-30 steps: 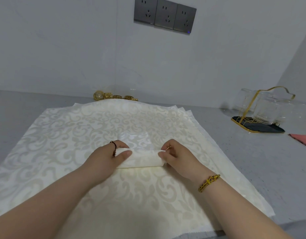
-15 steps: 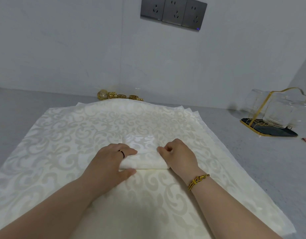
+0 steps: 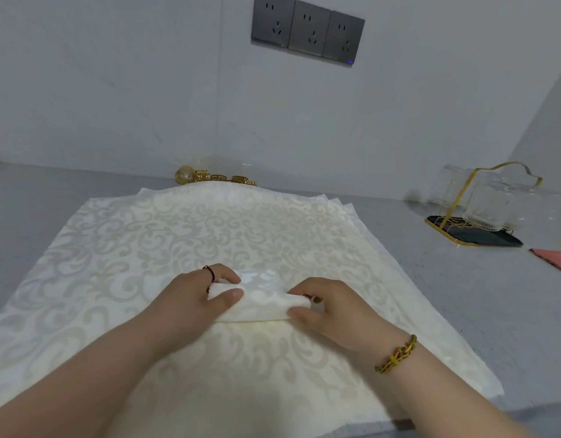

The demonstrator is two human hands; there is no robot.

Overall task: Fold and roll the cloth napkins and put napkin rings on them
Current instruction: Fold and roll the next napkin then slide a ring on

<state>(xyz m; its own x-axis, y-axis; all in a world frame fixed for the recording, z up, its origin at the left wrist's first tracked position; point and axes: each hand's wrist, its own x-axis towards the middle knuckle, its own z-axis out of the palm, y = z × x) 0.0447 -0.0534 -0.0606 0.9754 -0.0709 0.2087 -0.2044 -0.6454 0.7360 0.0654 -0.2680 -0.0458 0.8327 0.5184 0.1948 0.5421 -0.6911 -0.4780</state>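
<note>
Grey bench (image 3: 462, 311) carries stacked napkins (image 3: 209, 222), where the left hand (image 3: 190, 298) and right hand (image 3: 333, 314) pinch the ends of the rolled napkin (image 3: 263, 303), which could unroll if either grip slackens.

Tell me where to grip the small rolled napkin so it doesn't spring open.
Grip the rolled napkin at its two short ends, coming from the near side. It lies crosswise on the stack of flat napkins, its unrolled tail on the far side, so thumbs at the near edge and fingers over the top likely pin it, as the left hand and right hand do.
</note>
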